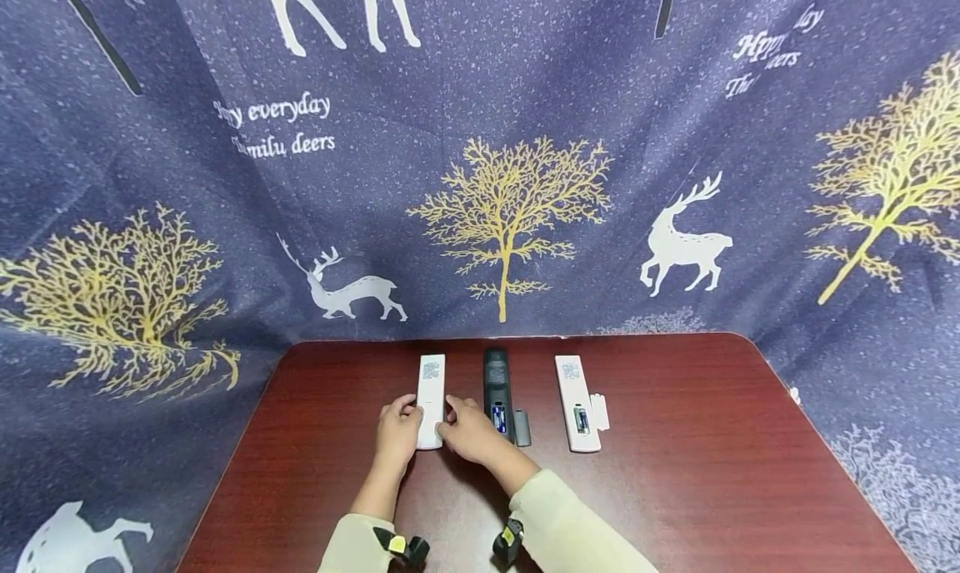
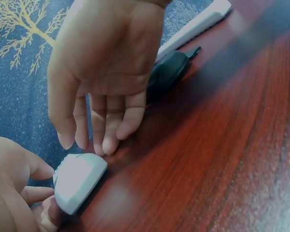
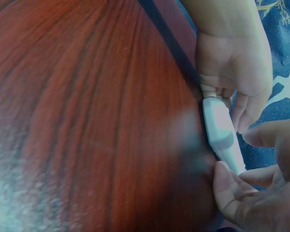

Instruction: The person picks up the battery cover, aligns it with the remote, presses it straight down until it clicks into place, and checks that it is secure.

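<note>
A white remote control lies back side up on the table, its battery cover in place. My left hand holds it along the left edge, thumb and fingers against its side. Over its right edge is my right hand, with fingers fairly straight; the thumb is near the lower right side. In the left wrist view the white remote's end sits between the left hand and the hanging fingers of the right hand. The right wrist view shows the same remote low on the tabletop.
Right of the hands lies a black remote with blue batteries exposed, its grey cover beside it. Farther right, another white remote has an uncovered battery bay, its cover alongside. A patterned blue cloth hangs behind the red-brown table.
</note>
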{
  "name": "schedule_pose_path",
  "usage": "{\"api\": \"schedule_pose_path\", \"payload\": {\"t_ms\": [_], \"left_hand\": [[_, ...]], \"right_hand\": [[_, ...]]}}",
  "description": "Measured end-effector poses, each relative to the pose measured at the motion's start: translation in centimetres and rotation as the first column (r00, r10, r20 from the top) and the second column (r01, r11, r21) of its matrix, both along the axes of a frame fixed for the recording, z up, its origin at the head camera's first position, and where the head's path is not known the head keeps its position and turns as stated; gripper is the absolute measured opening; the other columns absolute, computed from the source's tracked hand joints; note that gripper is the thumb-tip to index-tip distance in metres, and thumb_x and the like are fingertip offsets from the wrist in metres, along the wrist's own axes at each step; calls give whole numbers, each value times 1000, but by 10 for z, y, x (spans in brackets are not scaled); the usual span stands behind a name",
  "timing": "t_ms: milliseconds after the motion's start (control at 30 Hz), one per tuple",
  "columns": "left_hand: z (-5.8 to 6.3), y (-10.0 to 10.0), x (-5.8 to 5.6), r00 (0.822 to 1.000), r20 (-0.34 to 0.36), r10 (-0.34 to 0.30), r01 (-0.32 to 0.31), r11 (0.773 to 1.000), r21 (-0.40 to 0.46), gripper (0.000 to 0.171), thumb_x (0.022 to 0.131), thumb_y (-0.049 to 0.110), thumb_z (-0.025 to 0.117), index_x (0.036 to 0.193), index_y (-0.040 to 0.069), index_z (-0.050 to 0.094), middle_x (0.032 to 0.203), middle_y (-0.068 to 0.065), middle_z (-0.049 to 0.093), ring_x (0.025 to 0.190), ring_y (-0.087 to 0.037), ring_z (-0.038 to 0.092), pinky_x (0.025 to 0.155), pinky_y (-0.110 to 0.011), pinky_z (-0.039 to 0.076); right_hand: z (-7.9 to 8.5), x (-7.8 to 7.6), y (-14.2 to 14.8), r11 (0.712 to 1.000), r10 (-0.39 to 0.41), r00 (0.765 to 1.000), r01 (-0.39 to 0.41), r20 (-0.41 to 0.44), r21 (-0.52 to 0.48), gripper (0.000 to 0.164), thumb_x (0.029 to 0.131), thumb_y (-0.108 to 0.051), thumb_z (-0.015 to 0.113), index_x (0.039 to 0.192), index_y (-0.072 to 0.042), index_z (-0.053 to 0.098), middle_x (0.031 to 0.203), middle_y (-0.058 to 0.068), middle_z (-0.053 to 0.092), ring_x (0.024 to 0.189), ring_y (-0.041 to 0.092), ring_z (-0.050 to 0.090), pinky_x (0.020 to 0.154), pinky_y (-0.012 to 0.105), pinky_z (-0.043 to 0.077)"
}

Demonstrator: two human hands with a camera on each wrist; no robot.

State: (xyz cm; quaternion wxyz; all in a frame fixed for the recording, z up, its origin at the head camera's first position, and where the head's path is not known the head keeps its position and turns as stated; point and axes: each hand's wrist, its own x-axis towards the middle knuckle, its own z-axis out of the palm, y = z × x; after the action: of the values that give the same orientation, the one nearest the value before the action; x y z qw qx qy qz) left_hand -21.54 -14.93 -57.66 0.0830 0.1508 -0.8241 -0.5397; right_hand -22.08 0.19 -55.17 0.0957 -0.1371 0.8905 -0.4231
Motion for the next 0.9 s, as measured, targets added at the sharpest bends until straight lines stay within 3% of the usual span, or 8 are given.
{"api": "schedule_pose_path", "payload": {"t_ms": [200, 667, 900], "left_hand": [[6, 1, 1, 999, -24, 31, -29, 997, 76, 41, 91, 7, 58, 130, -6, 62, 110, -21, 60, 100, -30, 62, 81, -29, 48], [14, 2, 3, 999, -19, 46, -44, 991, 124, 37, 91, 7, 61, 126, -3, 65, 112, -19, 59, 95, -21, 60, 75, -22, 46], [18, 4, 4, 999, -25, 33, -29, 990, 139, 38, 89, 5, 60, 126, -3, 64, 111, -17, 59, 90, -14, 61, 72, -19, 47]], "right_hand": [[-1, 1, 1, 999, -13, 1000, 12, -9, -29, 54, 93, -20, 62, 140, 6, 52, 101, 6, 61, 78, 9, 59, 76, 28, 50], [0, 3, 3, 997, 5, 1000, -7, -29, -71, 48, 94, -19, 62, 137, 2, 56, 102, 6, 59, 76, 6, 60, 75, 25, 49], [4, 5, 5, 994, 13, 1000, -16, -28, -111, 48, 95, -18, 61, 138, 4, 55, 111, 12, 61, 90, 13, 66, 80, 26, 54]]}}
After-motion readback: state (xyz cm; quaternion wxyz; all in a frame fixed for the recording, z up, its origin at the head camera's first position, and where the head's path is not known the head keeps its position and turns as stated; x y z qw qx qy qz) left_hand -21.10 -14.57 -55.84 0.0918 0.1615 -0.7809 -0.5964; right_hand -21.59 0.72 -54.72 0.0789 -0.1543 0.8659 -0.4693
